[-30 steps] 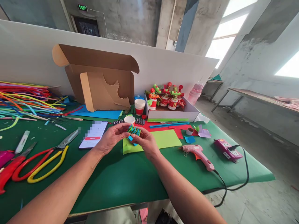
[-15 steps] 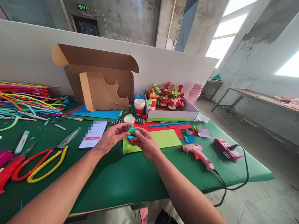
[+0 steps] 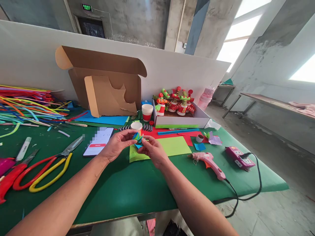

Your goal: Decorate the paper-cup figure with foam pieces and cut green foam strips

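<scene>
Head-worn view above the table [image 3: 118, 193], facing forward and down, left hand [image 3: 117, 144] and right hand [image 3: 156, 150] near, concrete wall [image 3: 140, 19] distant

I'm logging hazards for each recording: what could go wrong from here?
The small folded paper, held between the left hand and right hand, might slip or get crushed.
The cup just beyond them could be knocked by a forward nudge.
The glue gun's cord loops past the table edge; a snag might drag it.

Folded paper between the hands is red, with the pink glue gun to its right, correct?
Not red: the head view shows blue and green folded paper between the left hand and right hand. The pink glue gun is to its right.
</scene>
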Motion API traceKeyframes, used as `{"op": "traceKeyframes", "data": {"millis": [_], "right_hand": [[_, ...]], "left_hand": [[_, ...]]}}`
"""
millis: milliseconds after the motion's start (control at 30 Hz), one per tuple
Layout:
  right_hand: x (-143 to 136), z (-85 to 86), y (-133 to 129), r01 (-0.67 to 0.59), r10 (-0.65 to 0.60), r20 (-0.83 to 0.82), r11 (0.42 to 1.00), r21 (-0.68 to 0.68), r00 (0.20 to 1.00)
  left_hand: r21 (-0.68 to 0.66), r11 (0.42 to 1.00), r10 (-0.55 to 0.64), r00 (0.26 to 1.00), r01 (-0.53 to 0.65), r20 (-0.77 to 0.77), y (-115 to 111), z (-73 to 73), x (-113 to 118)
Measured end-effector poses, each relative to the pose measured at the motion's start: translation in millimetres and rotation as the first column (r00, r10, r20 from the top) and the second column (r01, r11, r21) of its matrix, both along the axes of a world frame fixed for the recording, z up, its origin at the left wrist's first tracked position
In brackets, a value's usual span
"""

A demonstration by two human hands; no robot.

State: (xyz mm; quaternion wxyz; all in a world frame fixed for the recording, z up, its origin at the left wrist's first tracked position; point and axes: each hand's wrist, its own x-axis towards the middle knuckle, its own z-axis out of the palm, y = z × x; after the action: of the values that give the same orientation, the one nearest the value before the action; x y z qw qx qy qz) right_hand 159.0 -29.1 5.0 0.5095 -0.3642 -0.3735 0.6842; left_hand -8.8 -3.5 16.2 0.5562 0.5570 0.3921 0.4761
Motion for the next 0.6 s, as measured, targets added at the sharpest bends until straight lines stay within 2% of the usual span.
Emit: {"op": "traceKeyframes", "data": {"millis": [133, 233, 333, 400, 500, 600], "right_hand": [[0.2, -0.1, 2.9, 0.033, -0.036, 0.101, 0.999, 0.026, 0.994], [5.8, 3.9, -2.0, 0.18, -0.204, 0.224, 0.976, 0.122, 0.953], [24.8, 12.6, -23.1, 0.248, -0.31, 0.271, 0.938, 0.24, 0.911], [48.2, 19.9, -44.7, 0.266, -0.36, 0.322, 0.916, 0.299, 0.876], [98.7, 30.0, -76.6, 0.37, -0.536, 0.458, 0.836, 0.406, 0.709], [155.4, 35.3, -97.9, 0.481, -0.659, 0.611, 0.746, 0.46, 0.438]], "left_hand": [[-0.026, 1.0, -0.001, 0.999, 0.002, 0.036, 0.6, -0.3, 0.6], [-0.061, 0.998, -0.025, 0.996, 0.03, 0.087, 1.2, -1.7, 1.6], [-0.101, 0.992, -0.058, 0.989, 0.072, 0.136, 1.7, -4.1, 2.6], [-0.121, 0.989, -0.07, 0.986, 0.089, 0.152, 1.7, -5.9, 3.1], [-0.152, 0.982, -0.09, 0.984, 0.114, 0.156, 1.1, -8.1, 3.9], [-0.175, 0.975, -0.11, 0.982, 0.137, 0.155, -0.1, -9.0, 4.8]]}}
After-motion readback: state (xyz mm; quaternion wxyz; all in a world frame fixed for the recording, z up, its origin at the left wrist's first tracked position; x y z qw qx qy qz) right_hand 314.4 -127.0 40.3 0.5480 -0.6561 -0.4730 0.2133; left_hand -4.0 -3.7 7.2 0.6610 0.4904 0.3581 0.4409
